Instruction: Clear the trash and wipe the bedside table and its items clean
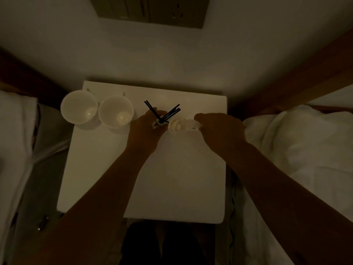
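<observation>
My arms bare to elbows & beyond, no sleeves in view. Left hand (pixel 148 127) & right hand (pixel 221 129): no gloves; rings, watch can't tell, light too dim. Dark trousers (pixel 168 245) on my legs, bottom centre; fabric detail lost in shadow.

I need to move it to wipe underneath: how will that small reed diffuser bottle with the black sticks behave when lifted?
The small reed diffuser bottle with black sticks, held by the left hand, is probably top-heavy: its sticks fan out well above a narrow base, so it may tip. The loose sticks could shift or slide out if tilted. It looks like glass, so likely fragile and perhaps slippery.
</observation>
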`<state>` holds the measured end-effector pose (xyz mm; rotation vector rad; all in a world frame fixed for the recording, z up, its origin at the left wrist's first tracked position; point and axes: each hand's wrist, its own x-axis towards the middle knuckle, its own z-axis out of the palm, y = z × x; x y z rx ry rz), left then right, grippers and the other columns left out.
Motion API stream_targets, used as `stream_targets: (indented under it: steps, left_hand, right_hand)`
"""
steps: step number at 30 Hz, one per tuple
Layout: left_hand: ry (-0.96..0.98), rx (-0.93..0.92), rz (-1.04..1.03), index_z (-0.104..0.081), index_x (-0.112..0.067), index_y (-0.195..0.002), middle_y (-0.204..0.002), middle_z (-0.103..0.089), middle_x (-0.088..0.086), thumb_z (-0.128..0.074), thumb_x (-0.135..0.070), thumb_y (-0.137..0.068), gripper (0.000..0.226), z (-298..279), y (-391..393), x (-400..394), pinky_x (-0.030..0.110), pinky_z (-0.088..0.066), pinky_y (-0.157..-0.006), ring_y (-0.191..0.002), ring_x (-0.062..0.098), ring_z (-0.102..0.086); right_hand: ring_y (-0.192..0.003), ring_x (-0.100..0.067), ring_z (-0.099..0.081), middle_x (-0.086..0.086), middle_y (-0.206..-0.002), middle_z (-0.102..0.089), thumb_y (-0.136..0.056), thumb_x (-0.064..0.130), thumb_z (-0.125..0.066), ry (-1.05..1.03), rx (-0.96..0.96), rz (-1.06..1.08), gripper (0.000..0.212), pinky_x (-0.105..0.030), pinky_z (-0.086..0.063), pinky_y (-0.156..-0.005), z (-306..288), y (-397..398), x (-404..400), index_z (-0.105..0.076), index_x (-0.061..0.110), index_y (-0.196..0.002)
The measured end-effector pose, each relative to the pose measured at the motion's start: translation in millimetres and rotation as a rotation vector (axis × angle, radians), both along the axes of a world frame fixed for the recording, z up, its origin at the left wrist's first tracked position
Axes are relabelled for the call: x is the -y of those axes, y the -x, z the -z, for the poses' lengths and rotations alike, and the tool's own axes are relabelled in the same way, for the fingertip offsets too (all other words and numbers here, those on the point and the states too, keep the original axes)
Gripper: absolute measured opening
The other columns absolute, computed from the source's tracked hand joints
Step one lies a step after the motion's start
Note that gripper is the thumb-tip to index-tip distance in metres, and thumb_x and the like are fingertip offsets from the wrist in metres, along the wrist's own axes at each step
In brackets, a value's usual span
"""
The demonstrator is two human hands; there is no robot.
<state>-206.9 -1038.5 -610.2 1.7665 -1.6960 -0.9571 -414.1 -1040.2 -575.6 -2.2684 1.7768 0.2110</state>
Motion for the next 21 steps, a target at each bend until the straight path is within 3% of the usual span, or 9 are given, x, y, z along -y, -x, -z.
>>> stream_targets:
  steps: [3,6,10,13,17,19,21]
  left_hand:
    - [-0.072,-0.043,-0.041,-0.062,-0.017,-0.123,-0.114,-0.05,-0.017,-0.072,-0.019,-0.085,0.04,12.2,-0.4,5.8,0.002,-0.032,-0.083,-0.104,-0.002,-0.048]
    - [-0.092,-0.083,-0.024,-0.062,-0.02,-0.121,-0.109,-0.056,-0.018,-0.073,-0.019,-0.084,0.038,19.1,-1.2,8.8,0.003,-0.037,-0.081,-0.1,-0.001,-0.055]
    - [-0.114,-0.094,-0.015,-0.062,-0.028,-0.115,-0.103,-0.06,-0.021,-0.076,-0.028,-0.082,0.036,23.6,-3.7,10.9,0.002,-0.038,-0.077,-0.084,-0.017,-0.054]
    - [-0.124,-0.157,-0.007,-0.061,-0.023,-0.119,-0.109,-0.065,-0.015,-0.074,-0.031,-0.083,0.039,26.9,-3.6,8.5,0.005,-0.045,-0.08,-0.092,-0.013,-0.057]
    - [-0.163,-0.224,-0.097,-0.052,-0.019,-0.127,-0.103,-0.055,-0.029,-0.079,-0.024,-0.079,0.056,29.5,-3.1,4.9,-0.002,-0.041,-0.075,-0.091,-0.027,-0.05]
    - [-0.169,-0.243,-0.144,-0.05,-0.018,-0.128,-0.114,-0.061,-0.015,-0.082,-0.031,-0.074,0.064,31.8,-5.1,1.7,0.015,-0.049,-0.086,-0.109,-0.007,-0.057]
    - [-0.222,-0.168,-0.196,-0.04,-0.022,-0.141,-0.141,-0.05,0.001,-0.082,-0.037,-0.073,0.082,26.3,-2.7,-5.2,0.039,-0.044,-0.104,-0.128,0.017,-0.048]
  right_hand:
    - [-0.096,-0.026,-0.061,-0.001,-0.108,-0.064,-0.098,0.023,-0.044,-0.016,0.018,0.024,0.024,-0.036,-0.049,-0.072,9.2,1.3,3.5,-0.052,0.028,-0.121]
    - [-0.101,-0.027,-0.06,-0.004,-0.114,-0.063,-0.098,0.024,-0.045,-0.016,0.057,0.039,0.031,-0.038,-0.048,-0.076,15.6,1.0,4.9,-0.052,0.026,-0.128]
    - [-0.098,-0.025,-0.061,-0.002,-0.111,-0.065,-0.098,0.025,-0.045,-0.014,0.051,0.06,0.029,-0.034,-0.045,-0.07,23.5,0.3,5.5,-0.053,0.027,-0.125]
    - [-0.091,-0.023,-0.062,-0.001,-0.104,-0.065,-0.097,0.026,-0.046,0.011,0.054,0.072,0.024,-0.033,-0.043,-0.065,26.5,-0.5,2.9,-0.054,0.027,-0.119]
    - [-0.1,-0.026,-0.06,-0.005,-0.112,-0.064,-0.097,0.024,-0.047,-0.045,0.114,0.114,0.03,-0.038,-0.049,-0.077,28.0,-0.8,2.2,-0.053,0.023,-0.126]
    - [-0.111,-0.027,-0.055,-0.007,-0.121,-0.061,-0.097,0.023,-0.048,-0.043,0.142,0.119,0.035,-0.042,-0.047,-0.089,30.4,1.2,-0.3,-0.051,0.022,-0.132]
    - [-0.13,-0.028,-0.043,-0.01,-0.139,-0.051,-0.095,0.021,-0.054,-0.045,0.145,0.113,0.044,-0.045,-0.037,-0.105,31.5,0.5,0.5,-0.046,0.019,-0.139]
